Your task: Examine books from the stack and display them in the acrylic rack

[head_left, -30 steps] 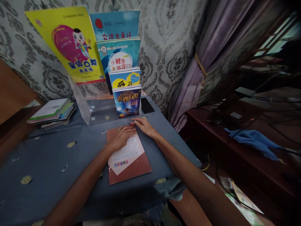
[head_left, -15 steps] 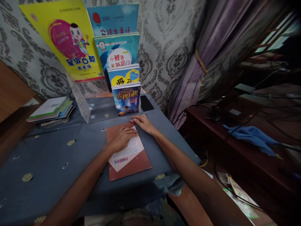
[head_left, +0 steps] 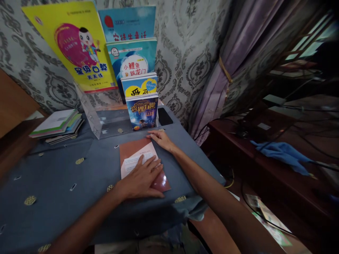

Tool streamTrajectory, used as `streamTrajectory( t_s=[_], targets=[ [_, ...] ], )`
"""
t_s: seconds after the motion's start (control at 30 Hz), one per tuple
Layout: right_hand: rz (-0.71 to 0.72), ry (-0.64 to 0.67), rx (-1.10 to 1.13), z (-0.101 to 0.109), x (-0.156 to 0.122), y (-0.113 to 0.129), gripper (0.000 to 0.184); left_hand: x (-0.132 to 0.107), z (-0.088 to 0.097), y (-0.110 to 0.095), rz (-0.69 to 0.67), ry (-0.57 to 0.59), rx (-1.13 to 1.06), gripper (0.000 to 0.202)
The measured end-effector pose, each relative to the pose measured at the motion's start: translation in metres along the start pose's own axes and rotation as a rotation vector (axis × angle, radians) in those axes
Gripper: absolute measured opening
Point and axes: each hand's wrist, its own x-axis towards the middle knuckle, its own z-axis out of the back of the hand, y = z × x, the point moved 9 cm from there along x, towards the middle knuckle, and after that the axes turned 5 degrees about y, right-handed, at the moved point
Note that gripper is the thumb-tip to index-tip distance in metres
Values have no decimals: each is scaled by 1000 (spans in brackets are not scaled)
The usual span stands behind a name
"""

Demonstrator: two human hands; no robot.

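Note:
A thin brown book (head_left: 131, 151) with a white text panel lies flat on the blue tablecloth (head_left: 66, 176). My left hand (head_left: 141, 179) rests flat on its near half, fingers spread and open. My right hand (head_left: 161, 138) lies flat at the book's far right corner, fingers stretched out, touching its edge. Just beyond stands a clear acrylic rack (head_left: 103, 120) holding several upright children's books, the front one dark blue (head_left: 142, 112).
A big yellow book (head_left: 74, 46) leans in the rack at the left. A pile of thin books (head_left: 57, 125) lies at the table's far left. A black phone (head_left: 164, 116) lies beside the rack. Purple curtain (head_left: 225, 70) and a dark bench with a blue cloth (head_left: 283, 153) are right.
My left hand has slid from the book's far end toward me onto its near half, fingers now spread. The right hand has stayed at the far corner.

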Motion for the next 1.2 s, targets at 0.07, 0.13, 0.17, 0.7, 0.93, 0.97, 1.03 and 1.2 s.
streamTrajectory(
  t_s=[0.07,0.13,0.17,0.7,0.93,0.97,1.03,1.2],
  targets=[
    [5,-2,-3,-1,-1,0,27,-2,-6,-1,4,13,13,95],
    [7,-1,-11,-2,-2,1,28,-2,-9,-1,17,31,29,93],
    [10,3,-19,-3,-3,2,29,-1,-11,-1,27,42,38,91],
    [131,155,-336,-31,-18,34,33,-3,3,30,127,32,66,84],
    [201,160,-548,-36,-22,41,36,-33,20,103,356,-177,18,58],
    [205,156,-584,-37,-22,43,36,-43,25,122,453,-232,43,51],
    [201,148,-637,-38,-23,47,35,-62,32,151,593,-318,79,44],
    [185,162,-622,-38,-23,48,33,-74,36,172,587,-384,94,39]
  ],
)
